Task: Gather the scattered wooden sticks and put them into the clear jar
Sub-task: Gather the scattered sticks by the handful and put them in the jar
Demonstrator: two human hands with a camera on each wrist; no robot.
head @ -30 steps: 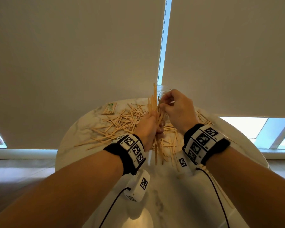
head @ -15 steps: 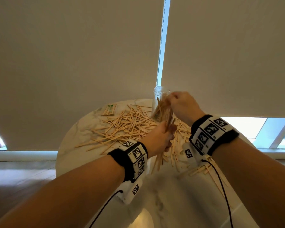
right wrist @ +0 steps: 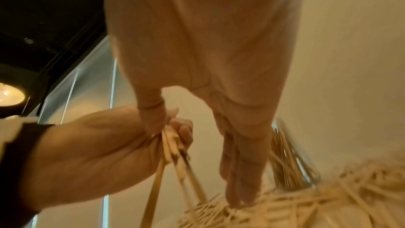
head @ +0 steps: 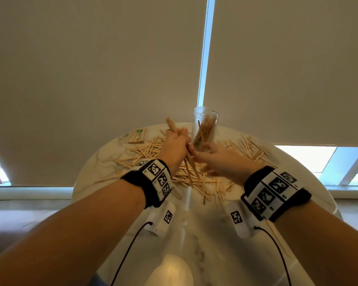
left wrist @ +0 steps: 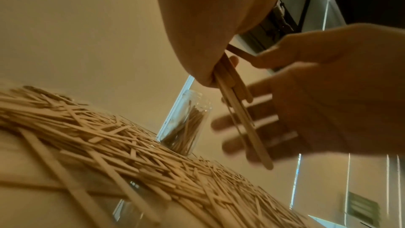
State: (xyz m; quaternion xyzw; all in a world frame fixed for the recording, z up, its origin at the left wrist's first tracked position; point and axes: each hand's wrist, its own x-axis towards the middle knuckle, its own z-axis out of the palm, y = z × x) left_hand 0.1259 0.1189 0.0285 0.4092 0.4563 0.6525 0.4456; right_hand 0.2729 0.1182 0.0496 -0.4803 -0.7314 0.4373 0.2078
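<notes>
On the round marble table in front of us, pale with grey veins, loose wooden sticks lie scattered in a thick crisscross heap across its far half. Among them, near the far edge, the clear jar stands upright with no lid, a sheaf of sticks leaning inside it. Our left hand is curled tight round a small bundle of sticks, held steeply above the heap just left of the jar; the ends poke out above and below our fist. Our right hand hangs just beside it with fingers straight and spread, holding nothing we can see, its fingertips down at the pile in the right wrist view. From the left wrist view those fingers spread just behind the lower ends of the bundle; we cannot tell whether they touch it. A small bound pack of sticks with a green label lies apart at the far left of the table. Behind the table two beige roller blinds hang side by side, a bright strip of daylight and a bead chain showing between them, and window light shows under the blinds at both sides. Each of our wrists wears a black band with white squares of black code marks, a cable trailing from the white camera box under it. A round ceiling lamp glows in the right wrist view.
</notes>
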